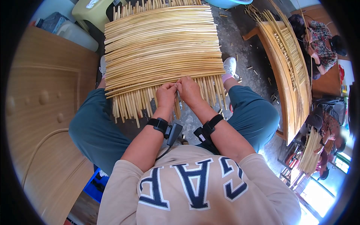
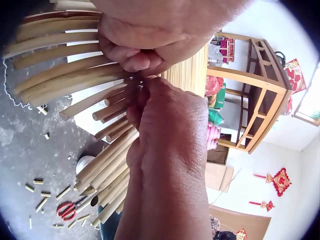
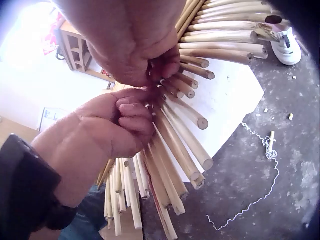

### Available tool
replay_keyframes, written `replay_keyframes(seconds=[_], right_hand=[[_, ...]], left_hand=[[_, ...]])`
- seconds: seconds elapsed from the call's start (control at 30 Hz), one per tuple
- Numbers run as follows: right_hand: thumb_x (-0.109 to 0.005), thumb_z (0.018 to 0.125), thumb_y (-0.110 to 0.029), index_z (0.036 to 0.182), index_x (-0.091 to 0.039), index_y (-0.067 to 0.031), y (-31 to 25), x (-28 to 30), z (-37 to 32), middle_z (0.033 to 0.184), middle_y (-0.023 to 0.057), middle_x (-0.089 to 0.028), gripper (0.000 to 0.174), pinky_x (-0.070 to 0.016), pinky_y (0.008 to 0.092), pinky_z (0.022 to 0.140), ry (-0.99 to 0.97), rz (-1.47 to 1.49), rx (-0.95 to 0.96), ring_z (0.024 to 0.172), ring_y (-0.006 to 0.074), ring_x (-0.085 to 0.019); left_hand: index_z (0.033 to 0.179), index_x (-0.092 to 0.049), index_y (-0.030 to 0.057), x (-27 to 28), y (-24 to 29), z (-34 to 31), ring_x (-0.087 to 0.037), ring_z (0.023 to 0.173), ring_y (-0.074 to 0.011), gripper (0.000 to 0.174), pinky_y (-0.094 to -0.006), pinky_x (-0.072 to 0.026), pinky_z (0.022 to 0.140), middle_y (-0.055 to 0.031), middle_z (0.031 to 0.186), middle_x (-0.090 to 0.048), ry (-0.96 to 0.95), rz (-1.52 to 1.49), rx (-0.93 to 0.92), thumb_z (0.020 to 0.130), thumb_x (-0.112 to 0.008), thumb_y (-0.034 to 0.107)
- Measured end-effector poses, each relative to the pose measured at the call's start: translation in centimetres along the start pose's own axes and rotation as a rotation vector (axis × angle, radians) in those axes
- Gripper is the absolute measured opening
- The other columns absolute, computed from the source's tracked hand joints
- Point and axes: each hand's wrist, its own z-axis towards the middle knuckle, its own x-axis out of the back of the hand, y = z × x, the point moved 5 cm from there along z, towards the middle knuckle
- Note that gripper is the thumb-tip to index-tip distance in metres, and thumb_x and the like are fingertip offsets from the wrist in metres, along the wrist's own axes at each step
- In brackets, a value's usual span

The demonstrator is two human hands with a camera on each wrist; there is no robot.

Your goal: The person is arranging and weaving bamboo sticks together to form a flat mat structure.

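Observation:
A mat of pale reed sticks (image 1: 161, 48) lies between the person's knees, more stick ends jutting from beneath its near edge. At that edge the left hand (image 1: 166, 95) and right hand (image 1: 189, 90) meet, fingertips close together. Curled fingers of both hands pinch a thin white string among the sticks; only short bits of it show in the right wrist view, the rest hidden by fingers. In the left wrist view the left hand (image 2: 150, 37) is above the right hand (image 2: 170, 120); round cut stick ends (image 3: 202, 123) fan out beside them.
Red-handled scissors (image 2: 66, 211) and short stick offcuts lie on the grey floor. A loose white string (image 3: 272, 185) trails there too. A wooden panel (image 1: 48, 93) stands at left, a wooden bench (image 1: 279, 75) with sticks at right. Other people sit beyond the bench.

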Motion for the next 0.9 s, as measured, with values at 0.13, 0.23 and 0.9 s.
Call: replay_keyframes(seconds=[0.13, 0.23, 0.9], right_hand=[[-0.056, 0.078, -0.019, 0.079, -0.056, -0.0049, -0.1, -0.2, -0.1, 0.078, 0.0161, -0.056, 0.014, -0.0451, 0.0430, 0.064, 0.006, 0.015, 0.026, 0.072, 0.0351, -0.056], [-0.055, 0.078, -0.019, 0.080, -0.055, -0.0044, 0.0, -0.3, -0.1, 0.079, 0.0165, -0.055, 0.015, -0.0450, 0.0430, 0.064, 0.012, 0.012, 0.029, 0.073, 0.0354, -0.056], [-0.052, 0.081, -0.022, 0.082, -0.054, -0.0046, 0.3, -0.6, 0.0, 0.078, 0.0163, -0.057, 0.018, -0.0470, 0.0438, 0.060, 0.043, -0.013, 0.061, 0.068, 0.0344, -0.058]], left_hand=[[0.080, -0.059, 0.0034, -0.1, 0.3, -0.2, -0.037, 0.040, -0.0042, 0.007, -0.0191, -0.0270, 0.035, 0.0046, 0.053, -0.046, -0.066, -0.065, 0.031, 0.083, -0.054, 0.008], [0.079, -0.058, 0.0040, 0.0, 0.4, -0.1, -0.037, 0.039, -0.0042, 0.008, -0.0193, -0.0274, 0.036, 0.0045, 0.053, -0.046, -0.078, -0.046, 0.046, 0.084, -0.054, 0.009], [0.073, -0.063, -0.0008, 1.7, 1.3, -0.2, -0.045, 0.040, -0.0078, 0.012, -0.0227, -0.0332, 0.037, -0.0015, 0.053, -0.054, 0.219, 0.150, -0.136, 0.074, -0.065, 0.011]])
